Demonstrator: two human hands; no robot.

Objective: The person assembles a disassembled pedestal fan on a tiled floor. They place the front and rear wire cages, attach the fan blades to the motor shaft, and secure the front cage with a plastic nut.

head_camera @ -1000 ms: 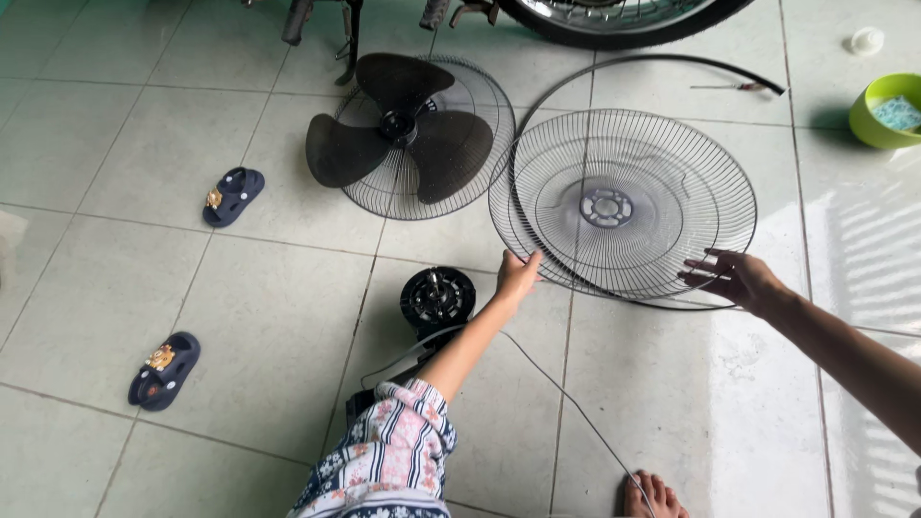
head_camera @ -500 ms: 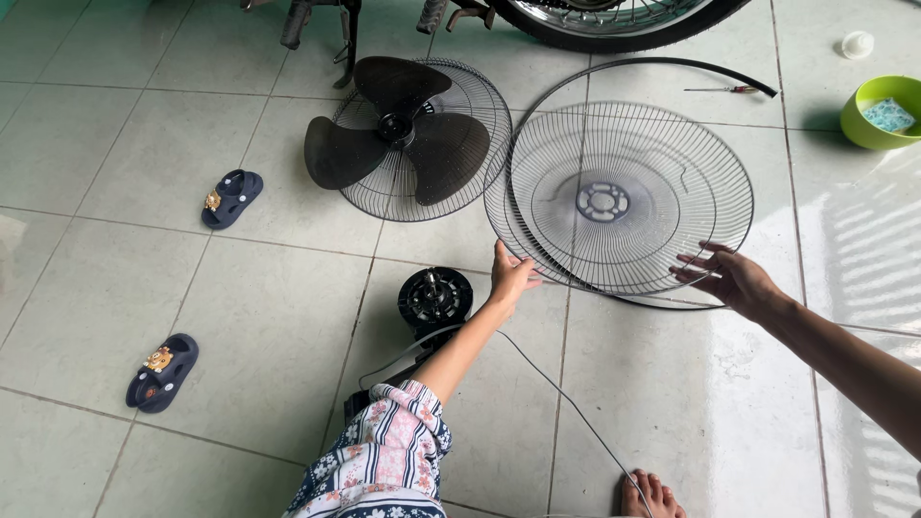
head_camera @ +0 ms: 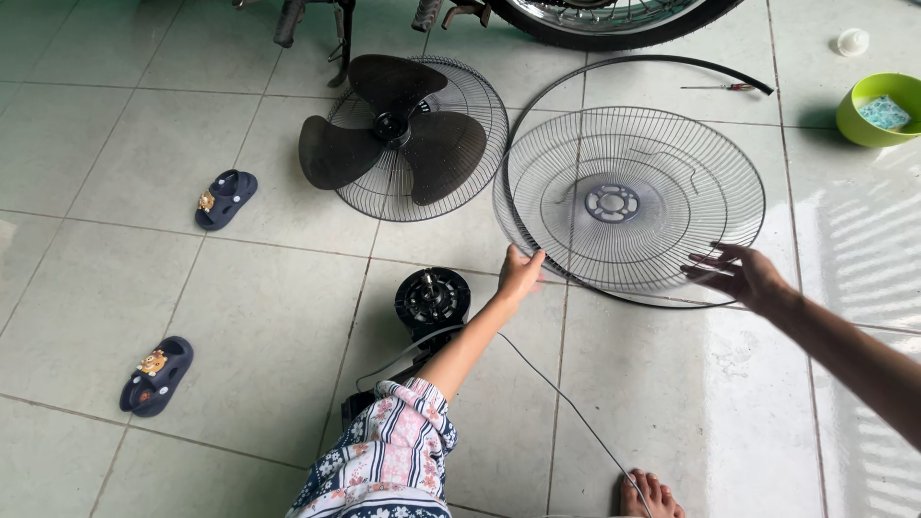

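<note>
My left hand (head_camera: 519,275) and right hand (head_camera: 743,276) pinch the fan guard (head_camera: 628,200) by its rim; such light grips could let it slip onto the floor (head_camera: 240,288).

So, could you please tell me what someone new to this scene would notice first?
The eye lands on the round wire fan guard lying on the tiled floor right of centre, with the left hand on its near-left rim and the right hand at its near-right rim. Left of it, a dark three-blade fan blade rests on a second guard, and the black motor sits nearer, beside the left forearm.
</note>
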